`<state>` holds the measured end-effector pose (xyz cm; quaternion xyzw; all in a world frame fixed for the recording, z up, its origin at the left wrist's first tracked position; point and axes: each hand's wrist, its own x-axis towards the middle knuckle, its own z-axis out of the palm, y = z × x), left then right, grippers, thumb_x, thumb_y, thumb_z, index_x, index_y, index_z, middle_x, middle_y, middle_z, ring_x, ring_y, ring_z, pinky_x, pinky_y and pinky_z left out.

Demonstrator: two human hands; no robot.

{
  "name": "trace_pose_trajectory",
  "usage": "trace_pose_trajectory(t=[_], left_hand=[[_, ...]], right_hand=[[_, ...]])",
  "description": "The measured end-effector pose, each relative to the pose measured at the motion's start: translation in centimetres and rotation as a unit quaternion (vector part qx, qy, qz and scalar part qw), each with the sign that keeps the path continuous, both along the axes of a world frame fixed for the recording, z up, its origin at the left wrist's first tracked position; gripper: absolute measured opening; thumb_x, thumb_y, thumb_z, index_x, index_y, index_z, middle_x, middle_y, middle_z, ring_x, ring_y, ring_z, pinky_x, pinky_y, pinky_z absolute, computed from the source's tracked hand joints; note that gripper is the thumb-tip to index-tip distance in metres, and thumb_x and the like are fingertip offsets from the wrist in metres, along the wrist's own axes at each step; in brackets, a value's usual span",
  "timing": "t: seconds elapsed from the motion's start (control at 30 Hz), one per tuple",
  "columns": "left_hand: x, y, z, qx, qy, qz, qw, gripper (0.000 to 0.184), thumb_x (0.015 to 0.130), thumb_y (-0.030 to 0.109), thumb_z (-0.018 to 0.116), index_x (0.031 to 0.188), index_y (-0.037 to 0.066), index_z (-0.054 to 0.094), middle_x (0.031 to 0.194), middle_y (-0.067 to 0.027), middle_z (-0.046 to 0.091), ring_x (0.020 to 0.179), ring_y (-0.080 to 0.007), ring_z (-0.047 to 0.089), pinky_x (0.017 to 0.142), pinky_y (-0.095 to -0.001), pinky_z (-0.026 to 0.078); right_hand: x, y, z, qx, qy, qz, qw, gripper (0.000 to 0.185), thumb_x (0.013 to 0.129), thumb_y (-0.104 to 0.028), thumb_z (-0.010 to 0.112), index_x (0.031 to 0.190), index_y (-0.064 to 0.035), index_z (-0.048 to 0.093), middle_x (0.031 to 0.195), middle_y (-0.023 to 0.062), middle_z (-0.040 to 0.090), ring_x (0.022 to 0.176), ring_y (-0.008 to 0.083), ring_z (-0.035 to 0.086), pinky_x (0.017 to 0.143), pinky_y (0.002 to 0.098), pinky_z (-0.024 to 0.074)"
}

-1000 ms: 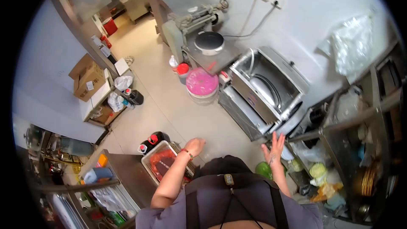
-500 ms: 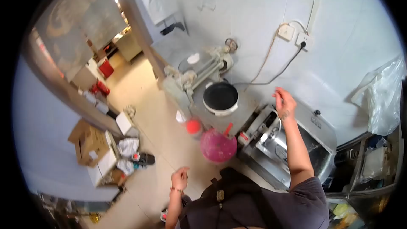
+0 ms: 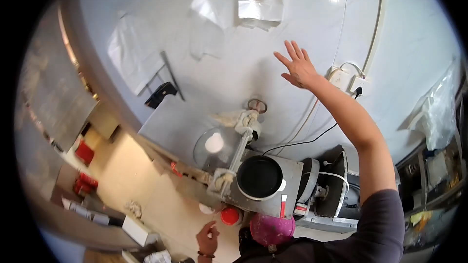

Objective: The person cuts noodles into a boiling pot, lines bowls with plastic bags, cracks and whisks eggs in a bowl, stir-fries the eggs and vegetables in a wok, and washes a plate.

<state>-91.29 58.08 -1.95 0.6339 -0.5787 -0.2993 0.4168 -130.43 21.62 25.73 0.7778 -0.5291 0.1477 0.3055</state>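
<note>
My right hand is raised in front of the white wall, fingers spread and nothing in them. Above it and slightly to the left, a bundle of clear plastic bags hangs on the wall, apart from my fingertips. My left hand is low, beside a jar with a red lid; its fingers are loosely curled with a gap to the thumb, and I see nothing held. Between the hands, a round black pan with a white rim sits on a metal stand, with a red-handled scraper near it.
A machine with rollers and a handwheel stands behind the pan. A magenta tub is below the stand. Metal equipment is at right, under a wall socket with a plugged-in black cord. A doorway opens at left.
My right hand has risen from above the metal equipment toward the hanging bags, and its fingers have spread. The view has shifted toward the wall. My left hand remains low.
</note>
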Motion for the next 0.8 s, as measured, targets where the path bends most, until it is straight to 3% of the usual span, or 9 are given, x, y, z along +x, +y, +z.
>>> trace_pose_trajectory(t=[0.23,0.3,0.4,0.47,0.53,0.6,0.67,0.73,0.8], left_hand=[[14.1,-10.5,4.5,-0.069,0.002,0.083,0.994,0.021,0.082,-0.001,0.052,0.102,-0.001,0.058,0.069,-0.0064,0.058,0.065,-0.0127,0.057,0.066,-0.0244,0.047],[15.4,-11.8,5.8,0.123,0.084,0.045,0.988,0.042,0.092,0.027,0.05,0.124,0.001,0.046,0.12,-0.0158,0.046,0.1,-0.0181,0.051,0.079,-0.0322,0.047],[14.2,-17.1,5.2,0.075,0.044,-0.052,0.995,0.054,0.09,0.041,0.048,0.119,-0.005,0.047,0.12,-0.0187,0.045,0.101,-0.0196,0.051,0.077,-0.0313,0.047],[8.3,-21.9,8.7,-0.085,0.204,-0.097,0.971,0.022,0.084,0.0,0.049,0.104,-0.002,0.056,0.074,-0.0075,0.058,0.068,-0.0139,0.057,0.066,-0.0254,0.047],[4.6,-26.9,11.7,-0.1,0.264,-0.236,0.93,0.032,0.09,0.011,0.046,0.12,-0.001,0.048,0.093,-0.0118,0.06,0.085,-0.0189,0.059,0.079,-0.0334,0.047],[-0.5,-32.0,14.7,0.021,0.634,-0.292,0.716,0.051,0.093,0.025,0.044,0.135,0.003,0.028,0.121,-0.0157,0.046,0.116,-0.0241,0.044,0.098,-0.045,0.035],[-3.1,-37.6,16.8,0.1,0.714,-0.302,0.623,0.041,0.089,0.019,0.052,0.124,0.0,0.042,0.122,-0.0154,0.046,0.106,-0.0257,0.05,0.085,-0.0408,0.046],[-4.2,-43.8,13.8,0.072,0.659,-0.172,0.729,0.031,0.088,0.017,0.05,0.115,0.002,0.048,0.11,-0.0123,0.054,0.097,-0.0238,0.054,0.083,-0.0394,0.046],[-2.1,-44.3,12.9,0.014,0.693,-0.186,0.696,0.027,0.087,0.012,0.048,0.112,0.003,0.049,0.103,-0.0107,0.056,0.092,-0.0225,0.054,0.08,-0.0379,0.046]], right_hand=[[3.3,-16.3,9.2,-0.131,0.047,-0.203,0.969,0.076,0.08,-0.044,0.058,0.141,-0.0189,0.02,0.147,0.0152,0.008,0.136,0.0295,0.008,0.108,0.0465,0.0153],[1.9,-18.1,7.9,-0.116,0.046,-0.238,0.963,0.077,0.081,-0.045,0.057,0.141,-0.0145,0.019,0.147,0.0146,0.008,0.137,0.0277,0.008,0.109,0.0443,0.0136],[1.6,-17.7,5.0,-0.086,0.075,-0.294,0.949,0.079,0.083,-0.045,0.054,0.14,-0.0038,0.017,0.147,0.0135,0.012,0.136,0.0238,0.012,0.11,0.0398,0.0114],[2.5,-16.7,2.8,-0.028,0.021,-0.215,0.976,0.076,0.083,-0.043,0.053,0.139,-0.0026,0.02,0.145,0.014,0.019,0.135,0.0236,0.018,0.11,0.041,0.0118],[6.6,-12.0,-0.3,-0.001,0.028,-0.002,1.0,0.073,0.081,-0.037,0.057,0.135,0.0014,0.028,0.142,0.0173,0.026,0.131,0.0287,0.025,0.11,0.0424,0.0114],[13.0,-5.7,-3.5,0.139,-0.025,0.187,0.972,0.073,0.078,-0.039,0.06,0.132,0.0024,0.033,0.138,0.0185,0.031,0.13,0.029,0.026,0.11,0.0433,0.0146],[16.2,-3.0,-4.4,0.209,0.027,0.252,0.945,0.072,0.077,-0.039,0.061,0.13,0.0017,0.037,0.138,0.0189,0.031,0.129,0.0293,0.029,0.109,0.0435,0.0181],[16.6,-4.7,-2.7,0.189,0.015,0.326,0.926,0.059,0.078,-0.036,0.062,0.125,-0.0059,0.046,0.129,0.0165,0.043,0.121,0.0305,0.039,0.104,0.0429,0.0265],[14.1,-10.1,0.9,0.052,-0.081,0.27,0.958,0.048,0.079,-0.032,0.062,0.12,-0.011,0.052,0.122,0.0137,0.051,0.115,0.0315,0.045,0.099,0.0431,0.033]])
